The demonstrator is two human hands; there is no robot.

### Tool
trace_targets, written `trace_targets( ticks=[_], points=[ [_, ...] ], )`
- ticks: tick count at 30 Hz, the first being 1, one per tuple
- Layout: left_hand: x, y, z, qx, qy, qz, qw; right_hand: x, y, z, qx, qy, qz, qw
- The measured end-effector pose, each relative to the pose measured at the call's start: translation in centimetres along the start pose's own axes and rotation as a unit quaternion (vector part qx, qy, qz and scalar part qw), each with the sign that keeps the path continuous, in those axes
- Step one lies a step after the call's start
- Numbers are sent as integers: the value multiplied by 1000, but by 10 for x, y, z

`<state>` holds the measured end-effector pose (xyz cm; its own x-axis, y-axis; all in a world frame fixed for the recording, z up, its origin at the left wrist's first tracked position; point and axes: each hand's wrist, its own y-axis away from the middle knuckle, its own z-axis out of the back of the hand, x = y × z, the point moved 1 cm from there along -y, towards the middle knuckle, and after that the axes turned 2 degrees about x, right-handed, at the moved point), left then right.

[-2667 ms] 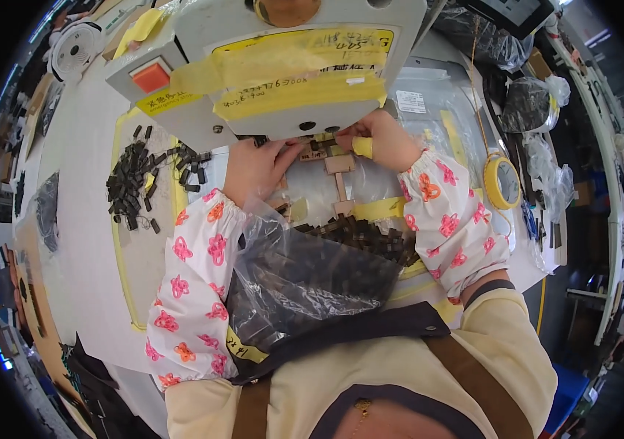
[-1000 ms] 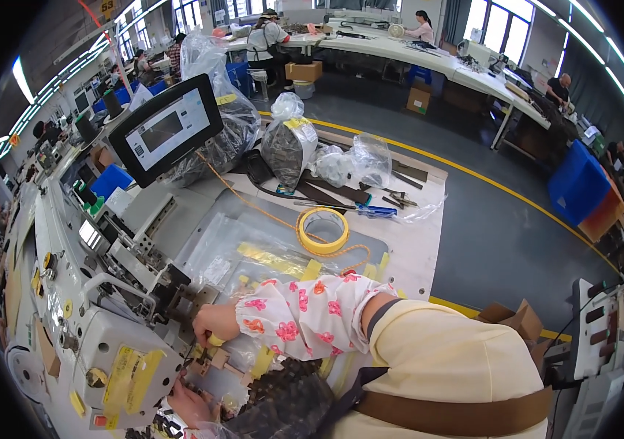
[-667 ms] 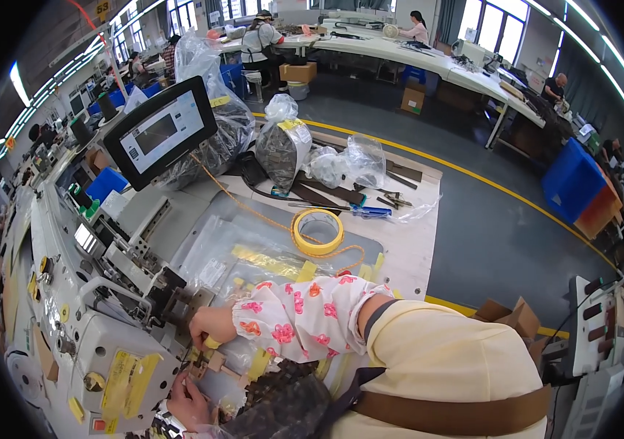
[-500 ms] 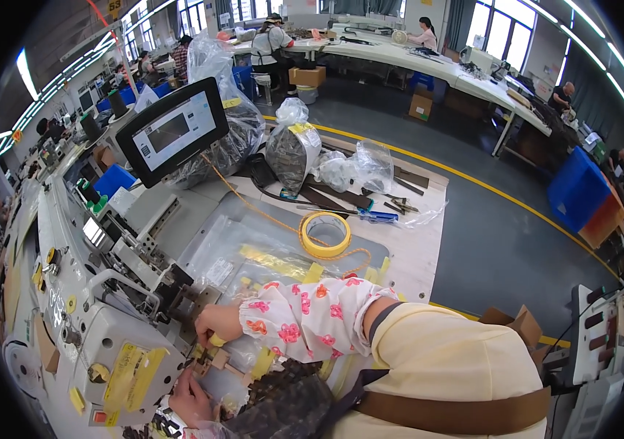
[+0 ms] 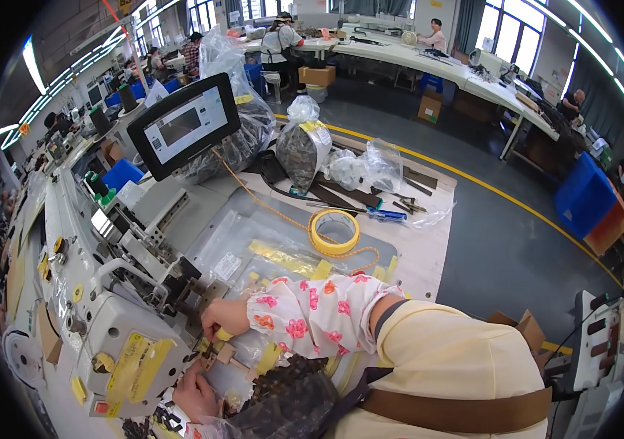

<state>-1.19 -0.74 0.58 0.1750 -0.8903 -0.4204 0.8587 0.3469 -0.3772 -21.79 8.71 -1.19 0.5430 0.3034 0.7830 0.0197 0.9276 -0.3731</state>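
The person's right hand [image 5: 225,319], a scrap of yellow wrap [image 5: 222,334] at its thumb side, bends its fingers down beside the tan jointed piece [image 5: 218,356]; the fingertips are partly hidden, so I cannot tell whether they grip anything. The left hand [image 5: 196,396] curls narrowly just below, at the near edge of the machine head [image 5: 118,329], and its hold cannot be told either. The tan piece lies between the hands, on the plastic-covered work surface. Close to the left wrist, a clear plastic bag [image 5: 282,415] lies against the person's front with dark pieces inside, and a loose heap of dark pieces [image 5: 293,375] sits at its upper edge. More small dark pieces [image 5: 136,429] lie at the lower left. Farther out, a knotted clear bag [image 5: 299,159] bulges with dark contents, a crumpled clear bag [image 5: 381,167] touches it or nearly so, and a larger bag [image 5: 252,126] of dark material stands behind the tablet-like screen [image 5: 184,126]. A brown carton [image 5: 430,106] and a blue crate [image 5: 583,189] stand on the floor beyond. The machine head bears a yellow label [image 5: 135,366] with writing, partly taped over; a small white printed label [image 5: 228,265] lies on the plastic, and the knotted bag wears a yellow tag [image 5: 315,126].
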Motion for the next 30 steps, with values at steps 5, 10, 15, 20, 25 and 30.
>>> trace_targets(
  ticks=[5, 10, 15, 20, 25, 30],
  points=[
    [-4, -2, 3, 15, 8, 25, 1000, 0, -1, 1, 7, 9, -2, 1000],
    [-5, -3, 3, -15, 2, -12, 1000, 3, -1, 2, 6, 4, -5, 1000],
    [-3, -1, 3, 12, 8, 21, 1000, 5, 1, 3, 13, 3, -14, 1000],
    [-2, 4, 2, 14, 2, 15, 1000, 5, 3, 1, 22, 7, -6, 1000],
    [-1, 7, 3, 23, 20, 72, 997, 0, 1, 2, 5, -29, -20, 999],
    [6, -3, -3, -21, 59, 90, 994, 6, 1, 18, 32, -35, -96, 994]
  ],
)
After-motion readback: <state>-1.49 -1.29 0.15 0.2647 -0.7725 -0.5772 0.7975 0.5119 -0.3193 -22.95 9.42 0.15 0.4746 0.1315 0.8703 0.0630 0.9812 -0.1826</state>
